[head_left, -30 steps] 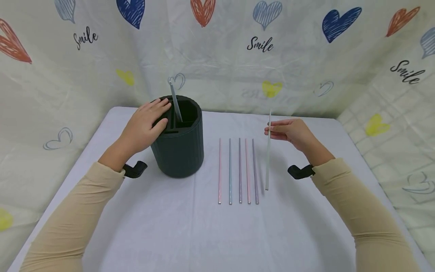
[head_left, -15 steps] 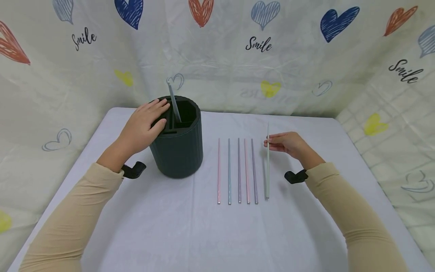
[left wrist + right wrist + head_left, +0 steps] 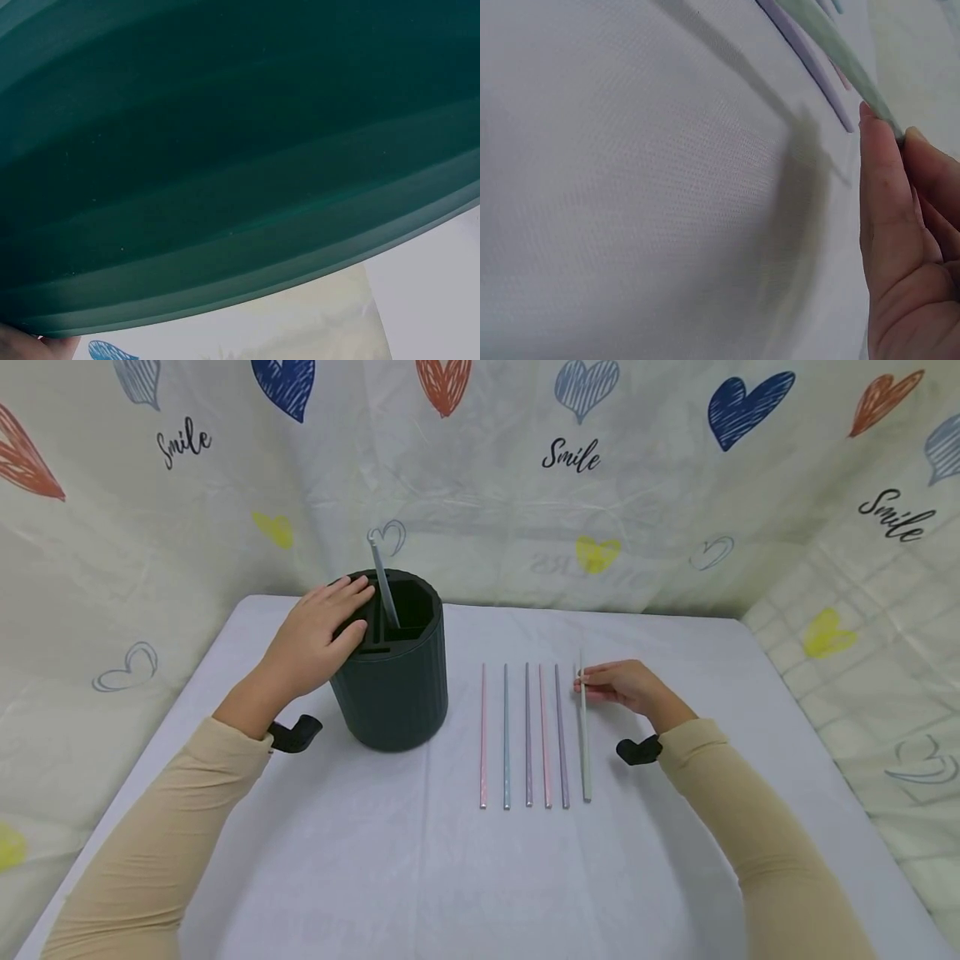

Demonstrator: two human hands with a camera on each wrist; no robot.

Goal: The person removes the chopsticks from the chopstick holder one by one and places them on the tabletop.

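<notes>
Our right hand pinches the green stick, just beside four other sticks. Our left hand lies flat, fingers straight, on the dark cup.

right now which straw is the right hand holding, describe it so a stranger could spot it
Start at the dark ribbed holder on the white table; to its right six thin straws lie in a row. The pale green straw is the outermost one, farthest from the holder. It alone has the right hand pinching its far end.

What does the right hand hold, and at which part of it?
The right hand pinches the pale green straw near its far end; its near end lies beside the row of straws.
</notes>
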